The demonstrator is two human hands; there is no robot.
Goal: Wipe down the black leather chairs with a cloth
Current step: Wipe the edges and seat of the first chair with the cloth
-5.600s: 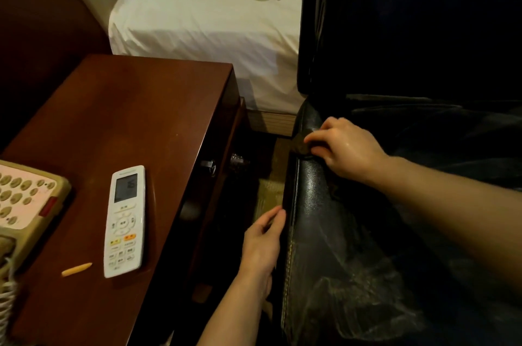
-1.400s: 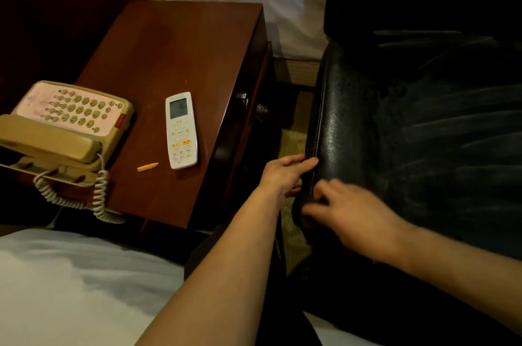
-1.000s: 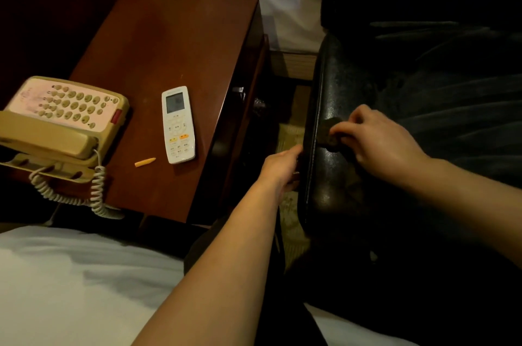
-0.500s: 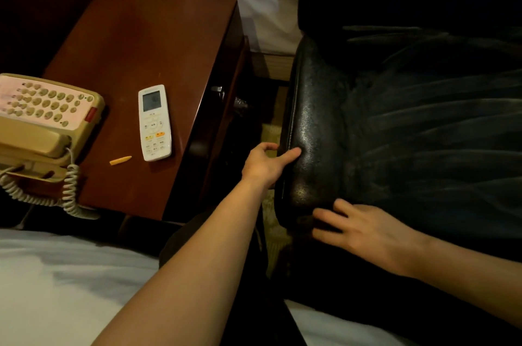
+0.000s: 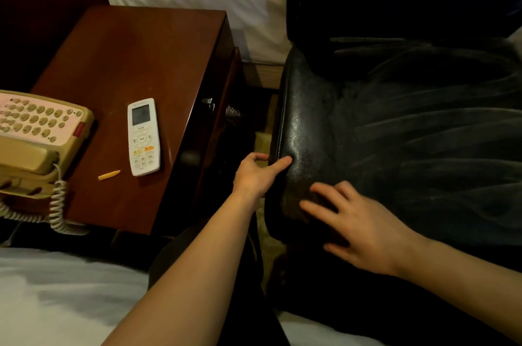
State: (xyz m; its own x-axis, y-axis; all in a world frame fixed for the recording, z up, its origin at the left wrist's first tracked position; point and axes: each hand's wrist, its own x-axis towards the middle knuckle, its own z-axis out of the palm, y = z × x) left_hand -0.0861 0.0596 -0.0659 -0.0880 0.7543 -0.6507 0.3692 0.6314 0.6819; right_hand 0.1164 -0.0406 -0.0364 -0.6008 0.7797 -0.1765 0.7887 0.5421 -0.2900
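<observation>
The cloth (image 5: pixel 319 201) is a dark blur under the right hand (image 5: pixel 358 227), its edges lost against the chair (image 5: pixel 423 133); the chair's back dissolves into shadow and runs off the top and right edges; the telephone (image 5: pixel 36 133) at the tabletop's (image 5: pixel 135 57) left edge is cut by the frame; the remote's (image 5: pixel 143 136) button labels are too small to read; the left hand's (image 5: pixel 254 176) fingers curl behind the seat edge, hidden
</observation>
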